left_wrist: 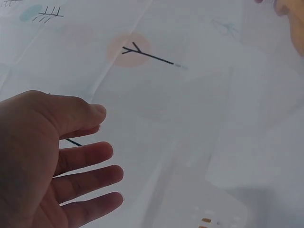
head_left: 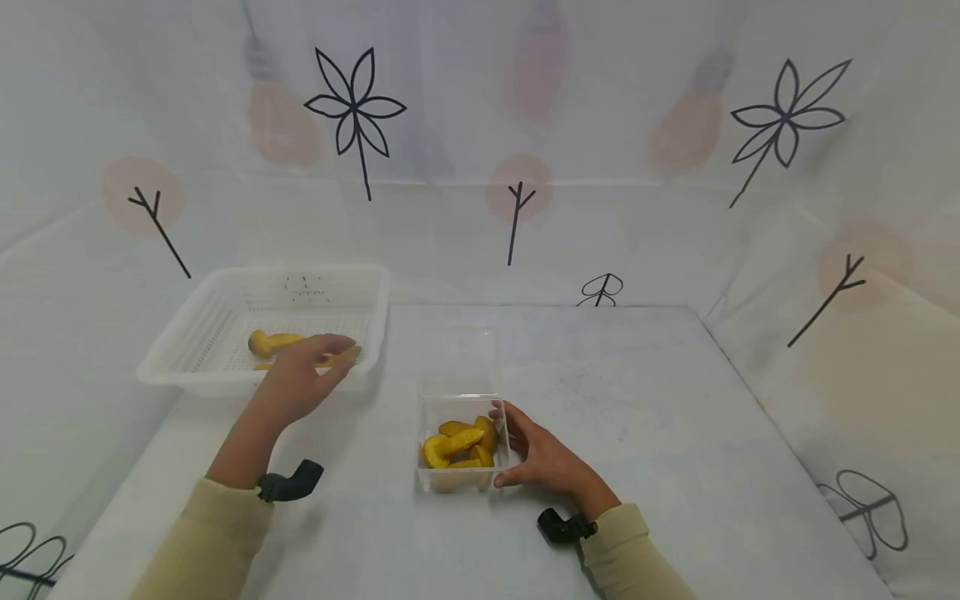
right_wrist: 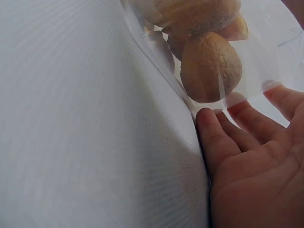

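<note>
A clear plastic box (head_left: pixel 462 477) stands on the table, its transparent lid (head_left: pixel 457 362) folded open behind it. Several yellow-brown mushrooms (head_left: pixel 453 446) lie inside. My right hand (head_left: pixel 551 458) holds the box at its right side, thumb by the front corner and fingers toward the back; the right wrist view shows its fingertips against the clear wall. Over the front of a white slotted basket (head_left: pixel 168 373) is my left hand (head_left: pixel 300 379), fingers spread. One mushroom (head_left: pixel 264 343) lies in the basket beyond this hand, and another yellow piece (head_left: pixel 341 358) shows by its fingers. In the left wrist view the fingers hold nothing.
The basket stands at the table's back left, against a white cloth backdrop (head_left: pixel 442 233) printed with flowers and bulbs. More cloth hangs at both sides. The white table (head_left: pixel 637 400) extends right of the box.
</note>
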Tool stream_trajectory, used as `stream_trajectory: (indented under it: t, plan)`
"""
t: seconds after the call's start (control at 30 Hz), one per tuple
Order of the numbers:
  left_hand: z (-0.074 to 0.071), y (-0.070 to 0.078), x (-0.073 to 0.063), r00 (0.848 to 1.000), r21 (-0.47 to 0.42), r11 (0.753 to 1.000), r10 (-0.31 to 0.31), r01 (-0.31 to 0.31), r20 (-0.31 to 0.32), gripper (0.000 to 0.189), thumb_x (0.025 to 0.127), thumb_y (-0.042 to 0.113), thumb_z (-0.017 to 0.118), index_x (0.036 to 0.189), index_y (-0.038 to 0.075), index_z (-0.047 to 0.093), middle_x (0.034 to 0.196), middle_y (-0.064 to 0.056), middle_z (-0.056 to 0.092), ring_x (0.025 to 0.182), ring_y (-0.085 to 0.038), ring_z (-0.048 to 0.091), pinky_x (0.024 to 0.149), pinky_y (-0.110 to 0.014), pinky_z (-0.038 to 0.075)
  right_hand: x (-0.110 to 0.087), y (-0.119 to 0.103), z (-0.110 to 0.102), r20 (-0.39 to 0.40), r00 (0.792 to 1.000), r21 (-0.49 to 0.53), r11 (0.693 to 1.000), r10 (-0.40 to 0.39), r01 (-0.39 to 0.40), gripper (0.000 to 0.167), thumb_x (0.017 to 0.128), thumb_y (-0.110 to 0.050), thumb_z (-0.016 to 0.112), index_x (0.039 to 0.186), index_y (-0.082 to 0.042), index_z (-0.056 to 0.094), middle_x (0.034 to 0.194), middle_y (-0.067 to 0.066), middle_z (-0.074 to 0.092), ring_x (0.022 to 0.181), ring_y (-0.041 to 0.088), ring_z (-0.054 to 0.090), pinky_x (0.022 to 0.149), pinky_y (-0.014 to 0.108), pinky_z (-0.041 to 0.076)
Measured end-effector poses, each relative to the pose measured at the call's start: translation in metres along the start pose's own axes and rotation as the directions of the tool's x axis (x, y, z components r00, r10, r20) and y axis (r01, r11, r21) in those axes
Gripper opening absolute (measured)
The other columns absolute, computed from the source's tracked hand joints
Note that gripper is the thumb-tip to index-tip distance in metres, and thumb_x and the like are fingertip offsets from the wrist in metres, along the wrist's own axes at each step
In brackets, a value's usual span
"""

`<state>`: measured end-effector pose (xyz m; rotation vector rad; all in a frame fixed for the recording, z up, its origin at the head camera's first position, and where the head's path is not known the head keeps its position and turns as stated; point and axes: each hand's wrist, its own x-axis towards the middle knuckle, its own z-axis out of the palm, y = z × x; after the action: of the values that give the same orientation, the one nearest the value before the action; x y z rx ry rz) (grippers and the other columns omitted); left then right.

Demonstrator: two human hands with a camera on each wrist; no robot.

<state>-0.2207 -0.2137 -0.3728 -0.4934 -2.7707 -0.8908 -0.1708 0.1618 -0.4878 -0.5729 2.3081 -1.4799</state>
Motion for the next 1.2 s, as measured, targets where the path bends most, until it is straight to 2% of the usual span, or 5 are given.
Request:
stream_trajectory:
  t: [0.07,0.27,0.57,0.83,1.2]
  plan:
    - [0.004,0.006,-0.002,1.000,-0.001,1.000,0.022,-0.022,0.007,0.033,0.094,0.025,0.063,0.123,0.009,0.064,0.120,-0.011,0.068,0.111,-0.031,0.064,0.092,-0.050,0.053,0.000,0.000,0.000,0.001,1.000,0.001,1.000,-0.002,0.002,0.111,0.070,-0.031,0.087,0.154,-0.033,0.015,0.161,0.001,0.024,0.146,0.024,0.029,0.114,0.039,0.033]
    - [0.015,0.020,-0.007,0.997,0.012,1.000,0.002,-0.003,0.076,0.036,0.095,0.032,0.062,0.126,0.014,0.062,0.125,-0.009,0.065,0.112,-0.031,0.063,0.093,-0.051,0.053,-0.001,0.001,0.000,0.003,1.000,0.002,1.000,-0.008,0.008,0.111,0.070,-0.030,0.087,0.154,-0.032,0.015,0.161,0.001,0.024,0.146,0.025,0.029,0.115,0.040,0.032]
    - [0.029,0.036,-0.013,0.989,0.002,0.998,0.054,-0.055,0.138,0.033,0.094,0.033,0.063,0.124,0.018,0.063,0.125,-0.002,0.064,0.108,-0.024,0.063,0.089,-0.045,0.056,0.000,0.002,0.000,0.001,1.000,0.024,0.999,-0.031,0.031,0.111,0.069,-0.027,0.088,0.155,-0.023,0.016,0.159,-0.001,0.026,0.147,0.025,0.028,0.116,0.042,0.030]
    - [0.047,0.051,-0.016,0.971,-0.019,0.998,0.062,-0.060,0.231,0.035,0.093,0.036,0.063,0.125,0.021,0.062,0.129,0.002,0.063,0.112,-0.023,0.061,0.093,-0.046,0.054,-0.001,-0.001,-0.001,0.005,1.000,0.046,0.999,-0.020,0.020,0.112,0.069,-0.026,0.088,0.155,-0.021,0.016,0.159,0.000,0.027,0.147,0.028,0.028,0.115,0.044,0.030]
    - [0.073,0.069,-0.023,0.956,-0.046,0.992,0.129,-0.121,0.265,0.032,0.090,0.029,0.069,0.121,0.020,0.065,0.123,0.004,0.066,0.111,-0.020,0.062,0.094,-0.041,0.054,-0.001,-0.001,-0.001,0.001,1.000,0.031,0.999,-0.013,0.013,0.110,0.070,-0.030,0.087,0.155,-0.024,0.016,0.159,0.001,0.028,0.145,0.029,0.031,0.114,0.044,0.032]
